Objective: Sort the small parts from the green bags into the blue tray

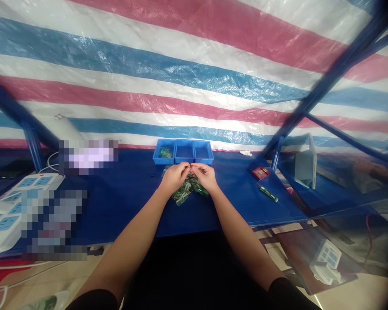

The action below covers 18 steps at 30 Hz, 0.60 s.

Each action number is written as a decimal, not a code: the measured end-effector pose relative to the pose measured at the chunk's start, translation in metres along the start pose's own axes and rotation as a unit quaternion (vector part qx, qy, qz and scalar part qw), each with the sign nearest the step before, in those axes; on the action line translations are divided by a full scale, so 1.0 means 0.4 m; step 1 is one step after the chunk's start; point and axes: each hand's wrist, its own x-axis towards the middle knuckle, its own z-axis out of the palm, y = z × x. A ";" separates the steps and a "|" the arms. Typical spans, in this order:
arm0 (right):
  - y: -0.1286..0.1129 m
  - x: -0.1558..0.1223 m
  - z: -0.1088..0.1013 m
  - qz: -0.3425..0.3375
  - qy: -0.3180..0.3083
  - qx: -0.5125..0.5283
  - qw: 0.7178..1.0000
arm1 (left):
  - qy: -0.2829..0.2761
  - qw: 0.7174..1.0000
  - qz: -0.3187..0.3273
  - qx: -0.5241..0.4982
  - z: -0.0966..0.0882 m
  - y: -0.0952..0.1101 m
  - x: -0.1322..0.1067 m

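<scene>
My left hand (pixel 175 176) and my right hand (pixel 204 175) meet above the blue table (pixel 123 202), fingertips pinched together on a tiny part too small to name. Just below the hands lies a heap of small green pieces in clear wrapping (pixel 186 191). Behind the hands stands a row of three blue bins (pixel 183 152); the left bin holds a few green pieces (pixel 165 152), the other two look bare inside.
White power strips (pixel 16 202) with cables lie at the table's left. A dark red packet (pixel 260 172) and a green stick-shaped item (pixel 269 194) lie at the right. Blue metal frame posts (pixel 35 148) and a striped tarp (pixel 194 73) stand behind. A grey stand (pixel 305 165) sits further right.
</scene>
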 end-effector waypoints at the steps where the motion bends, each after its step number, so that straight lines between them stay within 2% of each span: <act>1: 0.002 0.001 0.000 0.000 0.001 0.003 1.000 | 0.000 1.000 0.006 0.005 0.000 -0.001 0.000; 7: 0.001 0.001 0.003 0.005 0.010 0.008 1.000 | 0.002 0.999 0.044 0.014 -0.009 0.006 0.003; 13: -0.015 -0.003 0.006 0.005 0.009 -0.014 1.000 | -0.012 0.999 0.038 0.025 -0.012 0.008 0.006; 18: -0.005 -0.002 0.004 0.003 0.008 -0.016 1.000 | -0.016 0.998 0.037 0.041 -0.008 0.002 0.007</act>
